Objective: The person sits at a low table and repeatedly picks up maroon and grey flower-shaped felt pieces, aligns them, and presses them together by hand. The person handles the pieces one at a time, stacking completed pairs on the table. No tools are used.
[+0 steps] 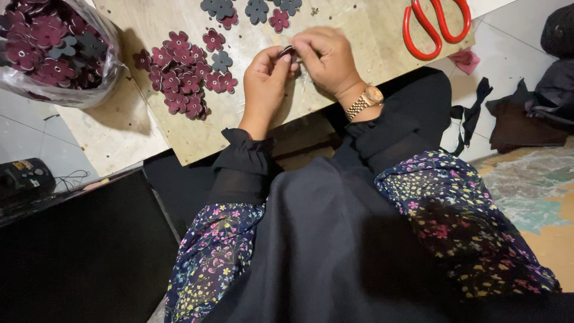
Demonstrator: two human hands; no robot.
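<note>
above the dark lap [335,239], the left hand [265,81] and right hand [327,60] pinch one small flower piece [286,51] together, steadying it over the board [371,36] beside the maroon flower pile [182,75].

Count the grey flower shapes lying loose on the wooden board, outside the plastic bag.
4. Three lie along the board's top edge: one, a second, a third, cut off by the frame. One sits beside the maroon pile. Others may hide under it.

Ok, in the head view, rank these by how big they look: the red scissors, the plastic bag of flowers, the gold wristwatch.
1. Plastic bag of flowers, cut off by the frame edge, yet largest.
2. Red scissors, partly out of frame.
3. Gold wristwatch, clearly smallest.
</note>
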